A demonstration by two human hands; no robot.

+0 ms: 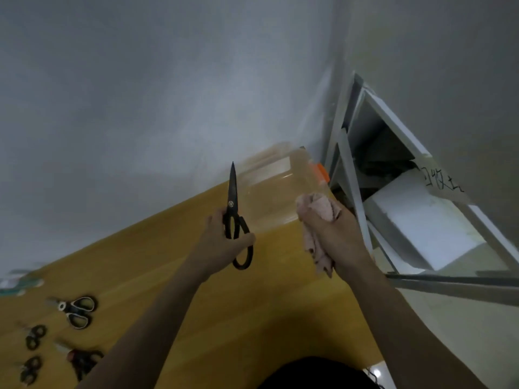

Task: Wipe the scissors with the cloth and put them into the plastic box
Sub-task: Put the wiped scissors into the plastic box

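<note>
Over table [196,318] — L hand [222,242] grips scissors [234,209], R hand [334,234] cloth [320,209]

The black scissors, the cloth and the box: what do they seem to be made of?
Black scissors: probably metal blades with a dark matte coating; the handle loops look like plastic. Pink cloth: soft textile, perhaps microfibre, crumpled into folds. Plastic box: clear glossy plastic, since the table shows through it; its orange latch looks opaque.

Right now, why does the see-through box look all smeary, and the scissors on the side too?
Head view: motion blur smears the plastic box at the table's far end, and the spare scissors at the lower left edge are soft too; the black scissors in the left hand look sharper; the wide lens tilts the table and the walls.
</note>
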